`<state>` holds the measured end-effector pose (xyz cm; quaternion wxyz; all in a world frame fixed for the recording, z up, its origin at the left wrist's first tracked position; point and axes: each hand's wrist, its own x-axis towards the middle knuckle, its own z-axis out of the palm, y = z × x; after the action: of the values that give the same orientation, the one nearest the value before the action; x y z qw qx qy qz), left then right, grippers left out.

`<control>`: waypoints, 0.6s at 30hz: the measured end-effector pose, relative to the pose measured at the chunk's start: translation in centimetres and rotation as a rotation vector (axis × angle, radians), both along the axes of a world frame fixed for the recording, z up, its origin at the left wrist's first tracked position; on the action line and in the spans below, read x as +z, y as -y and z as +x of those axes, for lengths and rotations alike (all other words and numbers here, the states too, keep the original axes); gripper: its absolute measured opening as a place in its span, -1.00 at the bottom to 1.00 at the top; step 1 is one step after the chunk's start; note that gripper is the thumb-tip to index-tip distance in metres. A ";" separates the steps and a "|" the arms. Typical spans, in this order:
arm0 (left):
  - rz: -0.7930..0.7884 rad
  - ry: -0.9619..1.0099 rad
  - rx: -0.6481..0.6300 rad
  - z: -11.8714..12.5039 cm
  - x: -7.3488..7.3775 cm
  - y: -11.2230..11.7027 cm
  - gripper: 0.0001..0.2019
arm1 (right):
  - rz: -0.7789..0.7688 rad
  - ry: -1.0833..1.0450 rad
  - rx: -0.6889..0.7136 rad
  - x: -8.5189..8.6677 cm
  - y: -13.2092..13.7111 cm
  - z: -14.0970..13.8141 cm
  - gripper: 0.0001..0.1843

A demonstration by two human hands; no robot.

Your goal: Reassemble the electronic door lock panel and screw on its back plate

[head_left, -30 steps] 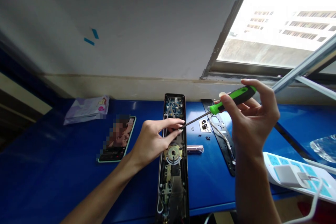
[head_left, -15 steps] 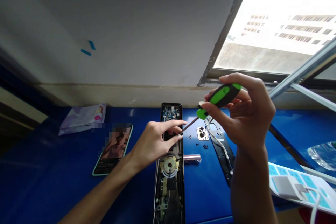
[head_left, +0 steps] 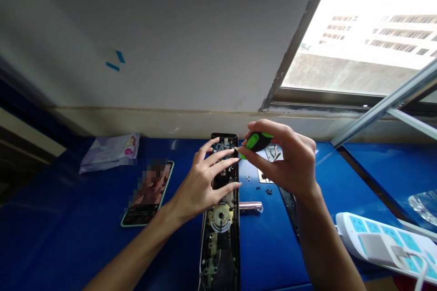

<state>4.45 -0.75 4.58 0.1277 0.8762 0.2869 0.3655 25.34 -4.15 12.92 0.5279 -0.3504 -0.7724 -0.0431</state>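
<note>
A long, narrow black device housing (head_left: 229,241) lies open on the blue table, with a circuit board (head_left: 220,143) at its far end and a round metal mechanism (head_left: 221,216) in the middle. Over its upper part my left hand (head_left: 205,177) rests with fingers spread, holding nothing visible. My right hand (head_left: 290,161) grips the green and black handle of a screwdriver (head_left: 257,141) above the housing's right edge. The screwdriver's shaft and tip are mostly hidden by my fingers. Small screws (head_left: 269,191) and a square metal plate (head_left: 262,176) lie to the right, the plate partly covered by my right hand.
A pink wrapped cylinder (head_left: 251,207) touches the housing's right side. Left of it lie a phone (head_left: 153,191) and a purple-white packet (head_left: 111,152). A dark panel (head_left: 290,209) is partly behind my right arm. A power strip (head_left: 348,232) with a charger sits at right.
My left hand's fingers have spread from their pinch near the screwdriver tip. My right hand has moved left and down with the screwdriver, now closer to the far end of the housing.
</note>
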 end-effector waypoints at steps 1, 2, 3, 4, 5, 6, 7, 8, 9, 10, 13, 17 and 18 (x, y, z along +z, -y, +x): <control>-0.002 -0.007 0.008 -0.1 -0.2 0.0 -0.53 | 0.012 0.020 0.000 -0.1 -0.1 0.0 -0.48; -0.002 -0.013 0.013 -0.1 -0.3 0.0 -0.52 | 0.025 0.033 -0.001 -0.3 -0.1 0.0 -0.48; -0.003 -0.017 0.017 -0.2 -0.4 0.0 -0.51 | 0.036 0.043 -0.006 -0.4 -0.2 0.0 -0.49; -0.001 -0.019 0.020 -0.2 -0.5 -0.1 -0.51 | 0.046 0.052 -0.013 -0.5 -0.2 -0.1 -0.50; 0.000 -0.021 0.021 -0.2 -0.6 -0.1 -0.51 | 0.052 0.059 -0.019 -0.6 -0.3 -0.1 -0.51; 0.002 -0.021 0.021 -0.2 -0.6 -0.1 -0.52 | 0.057 0.063 -0.022 -0.6 -0.3 -0.1 -0.51; 0.002 -0.023 0.021 -0.2 -0.6 -0.1 -0.54 | 0.058 0.068 -0.017 -0.7 -0.3 -0.1 -0.50; 0.004 -0.023 0.023 -0.3 -0.6 0.0 -0.55 | 0.055 0.071 -0.006 -0.6 -0.2 -0.1 -0.49; 0.006 -0.021 0.027 -0.3 -0.6 0.0 -0.56 | 0.043 0.072 0.010 -0.6 -0.1 -0.1 -0.46; 0.008 -0.018 0.038 -0.4 -0.7 0.2 -0.56 | 0.024 0.071 0.034 -0.5 0.0 -0.1 -0.42; 0.007 0.000 0.110 -0.8 -1.1 0.6 -0.54 | -0.070 0.019 0.129 -0.2 0.4 -0.1 -0.41; -0.085 0.006 0.185 -1.9 -2.3 1.2 -0.41 | -0.073 -0.089 0.175 0.0 0.4 -0.2 -0.45; -0.122 0.007 0.190 -2.2 -2.7 1.2 -0.38 | -0.038 -0.100 0.150 -0.1 0.2 -0.1 -0.48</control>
<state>2.28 -1.98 1.93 0.1468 0.8343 0.3900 0.3610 25.22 -4.36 12.84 0.5608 -0.3033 -0.7699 0.0290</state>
